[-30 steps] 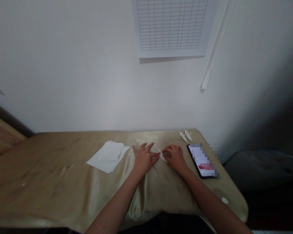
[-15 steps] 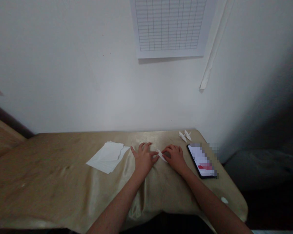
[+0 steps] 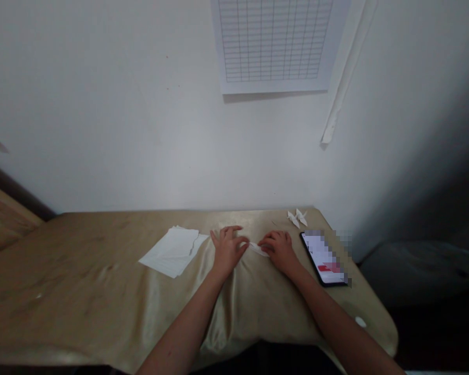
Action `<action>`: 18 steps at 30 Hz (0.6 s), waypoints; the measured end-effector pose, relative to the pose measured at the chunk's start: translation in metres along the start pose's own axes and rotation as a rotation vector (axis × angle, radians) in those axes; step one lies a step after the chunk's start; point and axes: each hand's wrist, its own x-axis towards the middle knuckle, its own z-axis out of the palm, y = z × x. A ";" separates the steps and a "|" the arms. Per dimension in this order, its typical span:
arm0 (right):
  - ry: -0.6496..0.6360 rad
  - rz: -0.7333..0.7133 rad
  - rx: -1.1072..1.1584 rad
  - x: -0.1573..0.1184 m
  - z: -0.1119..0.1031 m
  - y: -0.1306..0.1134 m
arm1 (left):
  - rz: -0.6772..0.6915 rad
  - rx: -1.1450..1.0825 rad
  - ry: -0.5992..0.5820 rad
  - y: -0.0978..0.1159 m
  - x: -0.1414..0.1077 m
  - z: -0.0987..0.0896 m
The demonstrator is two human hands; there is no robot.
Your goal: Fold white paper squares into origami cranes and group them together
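Between my two hands a small, narrow folded piece of white paper (image 3: 258, 249) lies low over the cloth. My left hand (image 3: 227, 251) pinches its left end between thumb and forefinger, the other fingers raised and spread. At the right end, my right hand (image 3: 280, 250) grips the paper with thumb and forefinger, its remaining fingers curled. The fingertips hide both ends of the folded paper. To the left of my left hand lies a stack of white paper sheets (image 3: 172, 251), one with a torn edge.
Two small folded paper figures (image 3: 297, 217) sit at the table's back right. A phone (image 3: 323, 259) with a lit, partly blurred screen lies right of my right hand. A small white object (image 3: 360, 322) rests near the right edge of the cloth-covered table (image 3: 82, 281). Behind rises a wall (image 3: 160, 151).
My left hand has shifted slightly along the folded paper, with thumb and forefinger now pinching its left tip. The paper lies at a flatter angle. My right hand stays nearly in place.
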 end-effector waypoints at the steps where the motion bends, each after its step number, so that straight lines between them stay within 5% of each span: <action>1: 0.000 -0.014 -0.003 0.000 0.000 0.000 | 0.012 0.005 0.003 0.001 0.000 -0.001; 18: -0.053 -0.203 0.004 -0.001 0.007 0.000 | 0.224 0.165 0.036 0.009 0.006 -0.005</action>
